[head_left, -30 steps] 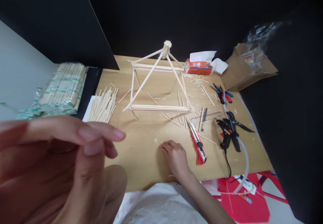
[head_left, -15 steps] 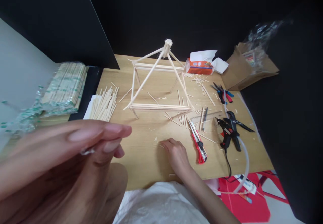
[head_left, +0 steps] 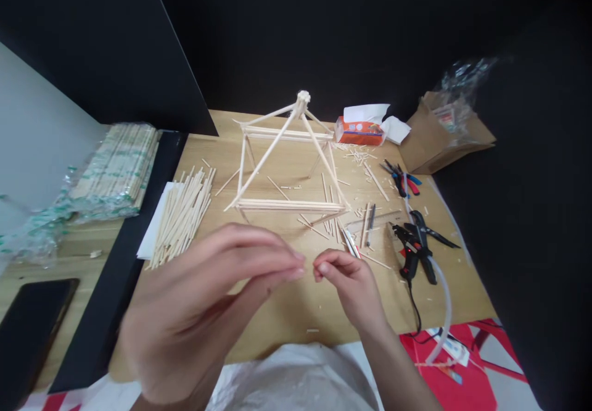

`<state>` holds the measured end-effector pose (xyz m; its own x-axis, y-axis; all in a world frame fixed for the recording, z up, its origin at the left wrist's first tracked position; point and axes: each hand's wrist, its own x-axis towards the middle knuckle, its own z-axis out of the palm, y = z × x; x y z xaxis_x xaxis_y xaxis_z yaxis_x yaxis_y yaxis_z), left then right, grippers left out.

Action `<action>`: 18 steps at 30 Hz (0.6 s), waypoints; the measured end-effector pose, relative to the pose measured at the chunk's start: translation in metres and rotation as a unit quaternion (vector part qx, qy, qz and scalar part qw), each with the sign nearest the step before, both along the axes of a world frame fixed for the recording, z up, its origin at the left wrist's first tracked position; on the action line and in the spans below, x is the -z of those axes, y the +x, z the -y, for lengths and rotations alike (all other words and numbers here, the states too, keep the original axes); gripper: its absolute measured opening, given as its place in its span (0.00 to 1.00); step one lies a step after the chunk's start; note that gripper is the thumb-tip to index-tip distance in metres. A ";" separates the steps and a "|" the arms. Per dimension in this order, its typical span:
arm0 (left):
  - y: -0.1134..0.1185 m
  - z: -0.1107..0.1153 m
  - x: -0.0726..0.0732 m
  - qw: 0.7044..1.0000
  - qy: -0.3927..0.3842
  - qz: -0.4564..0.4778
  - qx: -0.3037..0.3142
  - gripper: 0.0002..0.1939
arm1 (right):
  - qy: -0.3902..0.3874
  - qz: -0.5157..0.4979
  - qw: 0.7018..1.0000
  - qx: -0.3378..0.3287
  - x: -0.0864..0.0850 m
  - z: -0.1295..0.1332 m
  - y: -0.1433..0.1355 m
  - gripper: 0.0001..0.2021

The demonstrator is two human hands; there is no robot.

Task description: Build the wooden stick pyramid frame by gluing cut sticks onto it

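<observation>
Framework point(head_left: 290, 205) of sticks stands mid-table, legs, rails and peak point(head_left: 303, 97) joined, sides open; nearer, left hand point(head_left: 208, 297) and right hand point(head_left: 355, 282) pinch fingertips, contents untellable; left, loose sticks point(head_left: 185, 216) lie seemingly unused.

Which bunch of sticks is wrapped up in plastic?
The neat pack at the far left, with green-marked clear plastic around it. The other bunch, the loose pile on white paper, lies unwrapped.
</observation>
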<state>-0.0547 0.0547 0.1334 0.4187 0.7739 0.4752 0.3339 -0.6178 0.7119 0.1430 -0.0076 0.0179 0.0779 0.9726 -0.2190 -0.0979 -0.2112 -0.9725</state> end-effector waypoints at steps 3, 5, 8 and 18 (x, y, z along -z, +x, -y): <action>0.017 0.002 0.004 0.997 -0.046 0.012 0.061 0.05 | 0.012 -0.180 0.983 0.018 -0.024 0.000 0.002 0.11; 0.027 0.006 0.008 0.993 -0.076 0.014 0.087 0.05 | 0.003 -0.226 0.974 0.007 -0.032 0.000 0.001 0.15; 0.036 0.011 0.014 0.987 -0.101 0.013 0.126 0.08 | -0.023 -0.242 0.970 -0.003 -0.037 0.000 -0.002 0.17; 0.053 0.020 0.022 0.987 -0.128 0.067 0.065 0.07 | -0.034 -0.323 0.946 -0.024 -0.043 -0.002 -0.007 0.19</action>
